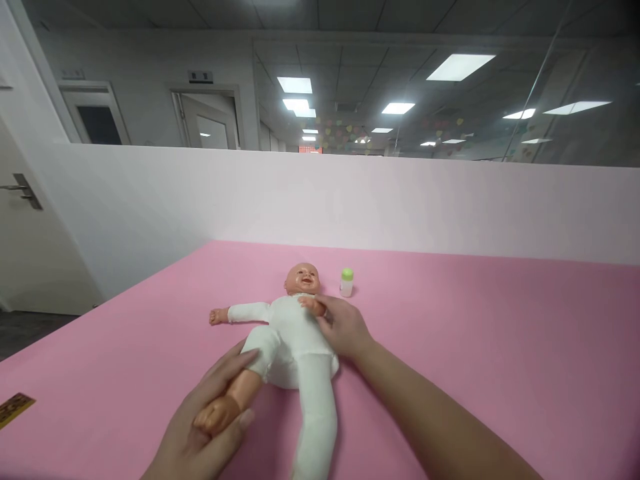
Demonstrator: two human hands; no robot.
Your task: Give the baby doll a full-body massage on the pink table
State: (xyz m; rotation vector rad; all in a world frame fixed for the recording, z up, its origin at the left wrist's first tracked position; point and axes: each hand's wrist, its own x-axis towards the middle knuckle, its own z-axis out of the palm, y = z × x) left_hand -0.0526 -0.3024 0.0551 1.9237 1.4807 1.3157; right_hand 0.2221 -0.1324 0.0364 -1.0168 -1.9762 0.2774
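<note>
A baby doll [295,327] with a white cloth body lies on its back on the pink table [475,347], head away from me. My left hand [205,413] is closed around the doll's bent leg [245,390], thumb at the foot and fingers along the shin and knee. My right hand [347,327] grips the doll's hand [313,305] and holds it over the chest. The doll's other arm [250,312] stretches out to the left. Its other leg [317,413] points straight toward me, the foot out of view.
A small white bottle with a green cap [347,283] stands just right of the doll's head. A yellow and black label [15,409] is at the table's left edge. A white partition [375,200] rises behind the table, with glass above it. A door [40,233] is at the left.
</note>
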